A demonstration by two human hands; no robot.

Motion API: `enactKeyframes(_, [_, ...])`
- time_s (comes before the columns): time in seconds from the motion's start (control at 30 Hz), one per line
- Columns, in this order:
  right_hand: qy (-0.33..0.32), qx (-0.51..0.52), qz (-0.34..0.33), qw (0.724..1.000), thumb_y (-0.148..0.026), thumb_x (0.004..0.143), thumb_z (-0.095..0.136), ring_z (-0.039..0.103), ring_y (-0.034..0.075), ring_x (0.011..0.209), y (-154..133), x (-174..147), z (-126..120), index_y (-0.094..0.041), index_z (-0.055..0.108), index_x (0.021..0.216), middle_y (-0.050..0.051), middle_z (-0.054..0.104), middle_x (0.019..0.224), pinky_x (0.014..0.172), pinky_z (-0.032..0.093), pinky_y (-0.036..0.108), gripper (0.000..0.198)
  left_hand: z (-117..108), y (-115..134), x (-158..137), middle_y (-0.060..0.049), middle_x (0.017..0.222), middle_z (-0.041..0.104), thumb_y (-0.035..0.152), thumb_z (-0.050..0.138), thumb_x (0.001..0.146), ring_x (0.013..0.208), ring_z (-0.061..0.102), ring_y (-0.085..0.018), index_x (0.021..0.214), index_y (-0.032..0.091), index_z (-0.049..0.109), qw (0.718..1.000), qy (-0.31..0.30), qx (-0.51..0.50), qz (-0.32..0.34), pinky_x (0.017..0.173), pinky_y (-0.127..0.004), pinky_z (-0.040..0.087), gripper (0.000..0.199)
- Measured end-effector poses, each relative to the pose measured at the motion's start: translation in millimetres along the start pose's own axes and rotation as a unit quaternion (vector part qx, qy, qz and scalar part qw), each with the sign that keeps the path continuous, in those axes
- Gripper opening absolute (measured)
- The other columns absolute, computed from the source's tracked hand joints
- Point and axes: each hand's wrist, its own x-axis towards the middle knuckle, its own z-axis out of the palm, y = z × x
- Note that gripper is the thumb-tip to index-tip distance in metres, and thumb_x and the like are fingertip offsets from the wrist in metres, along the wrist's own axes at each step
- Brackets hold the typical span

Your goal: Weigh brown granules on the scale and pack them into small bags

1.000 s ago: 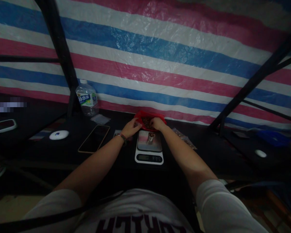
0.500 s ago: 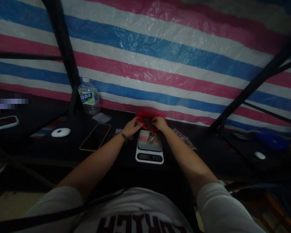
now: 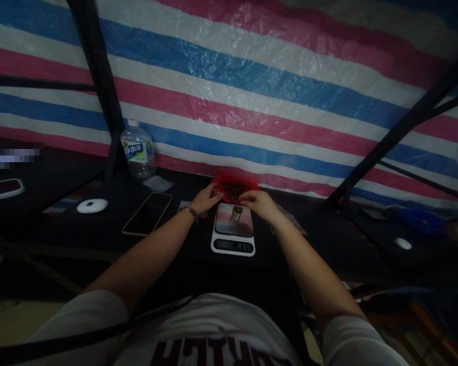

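A red plastic bag point(image 3: 223, 179) lies open behind a digital scale point(image 3: 233, 246), with many small brownish pieces point(image 3: 233, 191) inside it. At the bag's left rim, my left hand point(image 3: 206, 200) holds the edge between thumb and fingers. My right hand point(image 3: 260, 204) is at the bag's front right, just above the scale's far edge. Its thumb and fingertips are pinched together; whatever they hold is too small to make out. On the scale's plate stands a small metallic cup point(image 3: 235, 214) with some of the brownish pieces showing at its top.
To the left are a phone point(image 3: 147, 213), a white oval device point(image 3: 92, 206), a plastic bottle point(image 3: 137, 150) and a clear plastic sachet point(image 3: 158, 183). Clear packets point(image 3: 293, 223) lie beside my right forearm. Black metal posts point(image 3: 101, 76) rise before a striped sheet.
My right hand has drawn back from inside the red bag toward the scale's right side, fingertips pinched. My left hand stays on the bag's rim. The view has shifted slightly.
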Motion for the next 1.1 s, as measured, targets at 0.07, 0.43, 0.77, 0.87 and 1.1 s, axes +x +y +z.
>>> enactKeyframes(0.07, [0.007,0.009,-0.002,1.000,-0.016,0.072,0.064,0.066,0.017,0.080,-0.8,-2.3,2.0,-0.018,0.071,0.089,0.004,0.070,0.090,0.077,0.050,0.028,0.019,0.1,-1.1,-0.2,-0.009,0.100,0.066,0.052,0.053,0.081,0.087,0.062,-0.021,0.131,0.015,0.045,1.000,0.001,0.002,0.000,0.078,-0.033,0.047,0.063])
enactKeyframes(0.43, [0.036,-0.022,-0.008,0.999,-0.017,0.074,0.061,0.065,0.016,0.077,4.6,-5.2,8.1,-0.019,0.071,0.084,0.003,0.071,0.085,0.075,0.049,0.028,0.014,-1.1,-2.8,0.4,-0.008,0.097,0.066,0.053,0.053,0.081,0.084,0.062,-0.020,0.129,0.015,0.046,1.000,-0.007,0.000,0.006,0.076,-0.032,0.048,0.062])
enactKeyframes(0.77, [0.102,-0.030,0.014,0.994,-0.027,0.075,0.063,0.064,0.017,0.075,6.9,7.6,8.2,-0.020,0.071,0.083,0.003,0.071,0.085,0.072,0.049,0.028,0.014,2.6,-6.4,1.4,-0.011,0.103,0.065,0.055,0.051,0.081,0.087,0.062,-0.022,0.130,0.014,0.047,0.999,-0.040,0.014,0.002,0.079,-0.035,0.047,0.064])
enactKeyframes(0.87, [0.136,-0.062,0.052,0.987,-0.026,0.079,0.058,0.064,0.018,0.078,15.8,31.6,5.2,-0.018,0.071,0.087,0.005,0.072,0.086,0.075,0.049,0.029,0.017,4.4,-8.4,0.9,-0.012,0.108,0.063,0.055,0.052,0.081,0.089,0.062,-0.022,0.131,0.013,0.046,0.999,-0.049,0.012,-0.001,0.081,-0.036,0.047,0.066])
enactKeyframes(1.1, [0.080,0.008,0.042,0.996,-0.037,0.091,0.043,0.063,0.020,0.095,29.5,30.1,5.0,-0.017,0.069,0.100,0.009,0.069,0.103,0.088,0.046,0.034,0.035,1.1,-0.9,-4.3,-0.013,0.105,0.064,0.055,0.059,0.076,0.088,0.062,-0.022,0.133,0.011,0.043,0.996,-0.088,-0.018,0.014,0.078,-0.034,0.048,0.074])
